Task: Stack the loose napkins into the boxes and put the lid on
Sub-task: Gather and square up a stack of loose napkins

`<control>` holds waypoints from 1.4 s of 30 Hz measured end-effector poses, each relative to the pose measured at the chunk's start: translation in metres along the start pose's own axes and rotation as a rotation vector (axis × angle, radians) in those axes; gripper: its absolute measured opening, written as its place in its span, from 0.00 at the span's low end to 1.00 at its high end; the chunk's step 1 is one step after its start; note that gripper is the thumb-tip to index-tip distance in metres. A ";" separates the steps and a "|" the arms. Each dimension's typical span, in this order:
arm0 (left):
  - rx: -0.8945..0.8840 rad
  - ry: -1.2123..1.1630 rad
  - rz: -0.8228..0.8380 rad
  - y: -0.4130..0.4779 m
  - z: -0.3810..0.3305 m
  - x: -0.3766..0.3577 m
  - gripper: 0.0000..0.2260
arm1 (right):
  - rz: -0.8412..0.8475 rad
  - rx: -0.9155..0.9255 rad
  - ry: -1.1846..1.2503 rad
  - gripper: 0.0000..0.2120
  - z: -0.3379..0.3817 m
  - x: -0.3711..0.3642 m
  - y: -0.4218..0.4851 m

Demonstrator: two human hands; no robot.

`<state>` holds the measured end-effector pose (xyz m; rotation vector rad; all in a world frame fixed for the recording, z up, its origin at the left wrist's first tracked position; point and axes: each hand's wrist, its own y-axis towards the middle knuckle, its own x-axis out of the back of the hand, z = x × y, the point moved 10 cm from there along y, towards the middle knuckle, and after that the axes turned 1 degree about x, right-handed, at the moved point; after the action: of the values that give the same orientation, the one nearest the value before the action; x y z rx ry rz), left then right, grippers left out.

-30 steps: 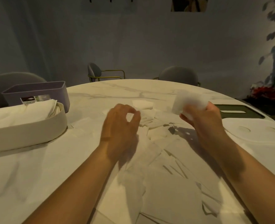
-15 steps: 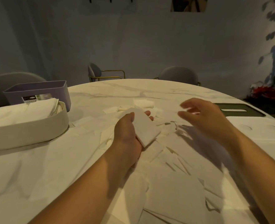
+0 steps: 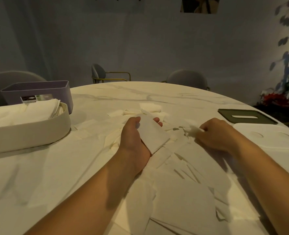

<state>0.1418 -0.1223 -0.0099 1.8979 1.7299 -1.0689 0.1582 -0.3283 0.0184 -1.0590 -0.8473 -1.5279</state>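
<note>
My left hand point(image 3: 133, 138) holds a small stack of folded white napkins point(image 3: 153, 134) in its palm, thumb on one side and fingertips on the other. My right hand point(image 3: 215, 133) pinches a loose napkin point(image 3: 193, 130) off the pile. Several loose napkins point(image 3: 182, 184) lie scattered across the marble table point(image 3: 140, 95). A cream oval box point(image 3: 26, 133) at the left is filled with stacked napkins. Behind it stands a purple box point(image 3: 38, 92). A white lid point(image 3: 272, 136) with two round dents and a dark green lid point(image 3: 247, 116) with a slot lie at the right.
Grey chairs point(image 3: 187, 78) stand behind the table's far edge. A plant with red flowers point(image 3: 276, 99) is at the far right by the wall. More napkins point(image 3: 150, 107) lie beyond my hands near the table's middle.
The napkin passed from my right hand into my left palm. My right hand then dropped to the pile and pinched another napkin.
</note>
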 end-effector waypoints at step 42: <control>0.056 -0.142 -0.044 -0.003 0.004 0.002 0.08 | 0.222 0.556 0.310 0.31 0.077 0.007 -0.048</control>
<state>0.1376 -0.1237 -0.0133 1.7775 1.6860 -1.2486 0.1256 -0.2509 0.0528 -0.4752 -0.8352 -1.1325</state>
